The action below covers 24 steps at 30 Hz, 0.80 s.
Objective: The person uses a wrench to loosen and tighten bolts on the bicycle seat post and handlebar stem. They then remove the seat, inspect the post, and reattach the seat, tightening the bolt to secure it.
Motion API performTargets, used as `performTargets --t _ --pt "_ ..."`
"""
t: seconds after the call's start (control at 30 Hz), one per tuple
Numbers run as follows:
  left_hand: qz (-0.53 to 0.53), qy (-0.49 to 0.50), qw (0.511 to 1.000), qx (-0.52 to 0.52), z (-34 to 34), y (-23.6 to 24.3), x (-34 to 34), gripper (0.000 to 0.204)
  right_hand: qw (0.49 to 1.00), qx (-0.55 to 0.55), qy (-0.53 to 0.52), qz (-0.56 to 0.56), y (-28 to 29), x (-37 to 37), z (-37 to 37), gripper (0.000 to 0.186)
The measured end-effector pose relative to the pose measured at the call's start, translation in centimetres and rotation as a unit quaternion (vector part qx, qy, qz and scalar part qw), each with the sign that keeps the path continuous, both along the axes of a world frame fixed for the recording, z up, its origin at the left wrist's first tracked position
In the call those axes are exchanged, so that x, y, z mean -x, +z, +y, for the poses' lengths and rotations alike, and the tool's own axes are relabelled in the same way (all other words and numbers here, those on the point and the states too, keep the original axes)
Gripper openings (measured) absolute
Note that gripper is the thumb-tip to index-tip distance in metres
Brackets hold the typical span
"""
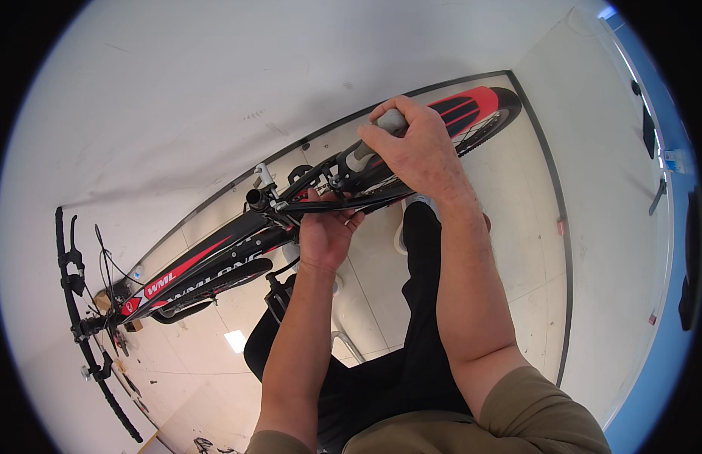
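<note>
Grey cylindrical piece (394, 121) within right grip (423, 153)

Beyond the bike (230, 231), the wall (237, 98) leaves only a narrow strip of floor (373, 299). A black frame bar (343, 203) crosses over the left hand's (326, 238) fingers, and the rear mudguard (472, 110) stands just past the right hand (417, 147). Open room lies between the forearms (298, 356), above the legs (423, 257).
</note>
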<state>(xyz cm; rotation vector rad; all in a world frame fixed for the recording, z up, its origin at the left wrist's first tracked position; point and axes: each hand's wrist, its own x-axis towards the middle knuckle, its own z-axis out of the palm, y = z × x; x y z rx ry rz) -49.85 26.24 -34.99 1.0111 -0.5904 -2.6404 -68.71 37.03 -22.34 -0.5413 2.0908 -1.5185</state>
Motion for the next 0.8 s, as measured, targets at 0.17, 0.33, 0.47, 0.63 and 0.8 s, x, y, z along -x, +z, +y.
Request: performTargets --t 0.17,0.33,0.47,0.63,0.8 --pt "-0.013 0.011 1.0 0.019 0.0 1.0 0.2 0.045 1.0 -0.001 -0.002 0.018 0.1 0.0 0.0 0.031" --pt "-0.009 -0.002 1.0 0.015 -0.5 0.6 -0.1 0.044 1.0 -0.001 -0.001 0.01 0.2 -0.1 -0.1 0.029" --pt "-0.032 0.017 0.999 0.032 -0.1 2.0 0.6 0.037 1.0 -0.004 0.0 0.012 -0.1 0.0 0.0 0.029" --pt "-0.024 -0.007 0.999 0.023 -0.1 0.6 -0.5 0.038 1.0 0.012 -0.007 0.011 -0.3 0.0 -0.2 0.031" --pt "-0.029 0.014 0.999 0.031 0.4 1.2 -0.1 0.041 1.0 0.006 -0.008 0.019 -0.3 0.0 -0.1 0.031"
